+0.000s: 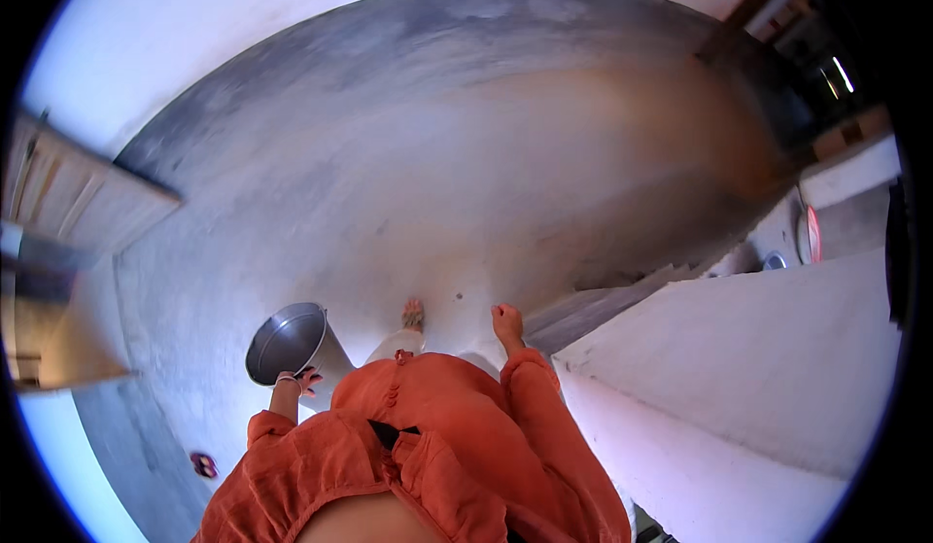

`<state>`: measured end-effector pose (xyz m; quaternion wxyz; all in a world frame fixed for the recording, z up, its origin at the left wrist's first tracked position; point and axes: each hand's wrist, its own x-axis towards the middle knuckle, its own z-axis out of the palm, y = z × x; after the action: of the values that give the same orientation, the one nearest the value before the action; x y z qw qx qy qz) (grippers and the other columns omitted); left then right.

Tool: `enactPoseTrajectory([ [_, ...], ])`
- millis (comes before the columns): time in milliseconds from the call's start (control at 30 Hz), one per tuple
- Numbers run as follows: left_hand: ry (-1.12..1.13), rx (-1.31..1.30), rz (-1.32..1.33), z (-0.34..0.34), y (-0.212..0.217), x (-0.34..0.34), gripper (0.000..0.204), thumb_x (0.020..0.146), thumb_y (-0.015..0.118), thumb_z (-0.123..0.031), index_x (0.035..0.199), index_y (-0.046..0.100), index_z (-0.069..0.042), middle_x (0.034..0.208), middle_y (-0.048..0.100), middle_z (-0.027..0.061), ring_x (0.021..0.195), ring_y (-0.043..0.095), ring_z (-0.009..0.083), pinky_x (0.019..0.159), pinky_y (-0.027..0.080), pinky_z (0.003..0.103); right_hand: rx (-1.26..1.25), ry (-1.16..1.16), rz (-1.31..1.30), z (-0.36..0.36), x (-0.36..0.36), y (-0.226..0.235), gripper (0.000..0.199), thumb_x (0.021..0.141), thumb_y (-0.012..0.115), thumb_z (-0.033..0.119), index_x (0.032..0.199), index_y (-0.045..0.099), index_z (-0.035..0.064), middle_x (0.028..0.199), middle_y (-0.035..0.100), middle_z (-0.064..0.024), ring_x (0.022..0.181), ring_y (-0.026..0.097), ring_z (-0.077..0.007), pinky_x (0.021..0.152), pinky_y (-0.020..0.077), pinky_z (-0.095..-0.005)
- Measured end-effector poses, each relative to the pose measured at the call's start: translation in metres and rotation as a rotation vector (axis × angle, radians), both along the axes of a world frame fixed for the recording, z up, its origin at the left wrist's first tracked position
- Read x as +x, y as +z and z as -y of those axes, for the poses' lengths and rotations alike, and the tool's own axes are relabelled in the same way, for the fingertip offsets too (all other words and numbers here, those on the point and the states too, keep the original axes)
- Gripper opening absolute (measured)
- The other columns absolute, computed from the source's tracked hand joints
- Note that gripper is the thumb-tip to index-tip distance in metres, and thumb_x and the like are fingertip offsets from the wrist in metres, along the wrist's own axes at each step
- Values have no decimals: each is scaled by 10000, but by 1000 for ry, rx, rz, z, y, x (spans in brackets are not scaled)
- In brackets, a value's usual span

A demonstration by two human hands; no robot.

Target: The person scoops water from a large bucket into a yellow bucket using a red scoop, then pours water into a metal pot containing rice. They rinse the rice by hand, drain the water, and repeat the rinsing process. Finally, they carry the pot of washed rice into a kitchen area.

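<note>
A grey metal bucket [288, 339] hangs at my left side, tilted so its dark inside shows. My left hand [304, 380] is closed at the near side of its rim, where the handle seems to be; the exact grip is partly hidden. A thin band circles that wrist. My right hand [506, 323] is held forward and low on the right, fingers curled in, with nothing visible in it. It is nearest to the white ledge and touches nothing.
Grey floor [389, 174] spreads ahead to a white wall. A white ledge [729, 349] runs along my right. Wooden doors [83, 188] stand at the left, a doorway [68, 339] below them. Dark shelving [787, 47] is far right. A small dark red item [203, 464] lies behind left.
</note>
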<state>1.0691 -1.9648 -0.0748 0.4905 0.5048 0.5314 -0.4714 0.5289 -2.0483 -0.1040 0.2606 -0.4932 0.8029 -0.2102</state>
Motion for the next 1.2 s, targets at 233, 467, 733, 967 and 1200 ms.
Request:
enactPoseTrajectory([
  [233,-652,-276,284,236,-44,-24,364,773,280,-23,1052,207,200,1164,268,343,1071,267,581,831,393,605,59,-298,11,98,-53,-1,172,696,538,199,706,606,41,733,585,-169,722,559,-340,638,450,-401],
  [467,-1056,-345,290,451,-33,-133,397,795,285,-58,1113,250,178,1153,350,326,975,409,541,742,442,609,137,-418,-50,138,-128,-59,130,676,531,146,698,625,60,722,595,-162,700,564,-352,635,457,-416],
  [733,-1007,58,120,636,-30,-270,470,826,285,-89,1227,155,119,1289,178,314,1124,250,544,768,481,493,251,-575,136,246,-223,-28,167,680,496,154,714,617,44,744,590,-189,720,575,-361,659,468,-432],
  [967,-1126,174,125,793,-55,-431,444,851,260,-150,1241,226,60,1272,269,273,1103,284,544,743,494,486,190,-746,73,316,-304,-47,189,702,487,179,751,630,65,759,597,-179,734,578,-360,668,472,-423],
  [1200,-1580,55,80,933,-64,-599,436,861,247,-189,1224,278,50,1233,336,263,1085,302,551,730,491,506,309,-996,306,353,-359,-58,234,715,457,188,756,625,31,816,584,-213,771,570,-376,694,469,-431],
])
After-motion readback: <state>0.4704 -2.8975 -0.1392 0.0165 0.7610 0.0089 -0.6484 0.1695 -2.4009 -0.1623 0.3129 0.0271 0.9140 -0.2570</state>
